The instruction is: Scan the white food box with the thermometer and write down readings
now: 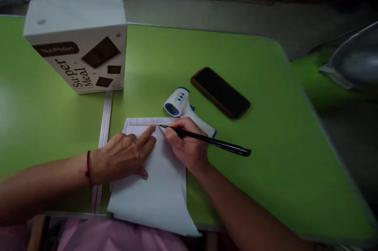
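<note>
A black pen [218, 142] is gripped in my right hand [190, 146], its tip touching the paper near the top. My left hand [126, 156] lies on the white paper [156, 196], index finger stretched out close to the pen tip and thumb spread. Rows of small handwriting run along the paper's top strip, above a straight edge or line. The paper's lower end curls over the table's front edge. Just beyond my right hand lies a white and blue infrared thermometer [178, 101], its handle partly hidden by that hand.
A smartphone [221, 91] in a brown case lies to the right of the thermometer. At the back left stands a white box [79, 38] with dark squares printed on it. A metal seam [104, 125] crosses the green table [265, 188]. Beyond its right edge is a blurred grey object [357, 60].
</note>
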Available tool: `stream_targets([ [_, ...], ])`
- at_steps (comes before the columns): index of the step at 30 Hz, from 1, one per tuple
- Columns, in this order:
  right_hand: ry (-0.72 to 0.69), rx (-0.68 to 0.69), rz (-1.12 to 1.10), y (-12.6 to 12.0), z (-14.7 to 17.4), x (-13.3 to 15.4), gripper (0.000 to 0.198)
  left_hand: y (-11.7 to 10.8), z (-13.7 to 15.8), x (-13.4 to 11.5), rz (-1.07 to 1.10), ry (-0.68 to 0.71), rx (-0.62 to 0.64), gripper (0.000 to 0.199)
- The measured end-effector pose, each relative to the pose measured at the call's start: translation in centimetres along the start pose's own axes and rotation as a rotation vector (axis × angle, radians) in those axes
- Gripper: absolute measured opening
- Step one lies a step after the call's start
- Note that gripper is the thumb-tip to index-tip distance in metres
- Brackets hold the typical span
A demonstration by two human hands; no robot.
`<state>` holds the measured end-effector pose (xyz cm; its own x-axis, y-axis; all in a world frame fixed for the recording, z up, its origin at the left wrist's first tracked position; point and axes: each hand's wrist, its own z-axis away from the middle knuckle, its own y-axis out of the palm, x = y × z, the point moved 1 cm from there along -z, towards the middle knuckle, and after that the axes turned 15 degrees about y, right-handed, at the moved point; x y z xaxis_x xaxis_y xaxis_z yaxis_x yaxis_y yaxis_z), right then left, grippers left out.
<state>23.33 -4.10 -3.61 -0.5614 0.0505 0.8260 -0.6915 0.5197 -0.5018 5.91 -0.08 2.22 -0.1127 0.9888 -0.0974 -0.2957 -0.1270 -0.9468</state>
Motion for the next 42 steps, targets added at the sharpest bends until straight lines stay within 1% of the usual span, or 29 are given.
stream_targets([
  [6,-0.026,-0.053,-0.037,0.07,0.0,-0.09,0.008,-0.15,-0.03,0.02,0.008,-0.006,0.02,0.076],
  [9,-0.028,-0.043,-0.011,0.12,-0.02,-0.14,0.008,-0.25,-0.02,0.05,0.01,-0.005,0.027,0.077],
  [13,-0.039,-0.051,-0.028,0.07,0.0,-0.19,0.008,-0.25,-0.04,0.05,0.02,-0.01,0.029,0.077],
  [20,0.018,-0.052,0.003,0.04,-0.08,-0.14,0.009,-0.16,-0.03,0.04,0.019,-0.006,0.029,0.076],
  [23,0.002,-0.045,0.004,0.0,-0.07,-0.06,0.008,-0.16,-0.03,0.04,0.006,-0.006,0.014,0.076],
  [27,-0.029,-0.03,-0.015,-0.06,0.0,-0.01,0.008,-0.2,-0.01,0.01,0.009,-0.005,0.033,0.078],
  [30,-0.006,-0.028,-0.042,-0.11,-0.06,-0.08,0.008,-0.16,0.04,0.01,0.001,-0.012,0.027,0.078],
  [33,0.019,-0.058,-0.046,-0.22,-0.23,-0.25,0.009,-0.09,0.03,0.06,0.015,-0.013,0.022,0.078],
  [37,0.016,-0.066,-0.024,-0.26,-0.39,-0.46,0.01,-0.16,-0.03,0.1,0.031,-0.006,0.028,0.078],
  [42,-0.01,-0.053,-0.05,-0.17,-0.32,-0.44,0.009,-0.27,0.04,0.12,0.026,-0.008,0.04,0.079],
])
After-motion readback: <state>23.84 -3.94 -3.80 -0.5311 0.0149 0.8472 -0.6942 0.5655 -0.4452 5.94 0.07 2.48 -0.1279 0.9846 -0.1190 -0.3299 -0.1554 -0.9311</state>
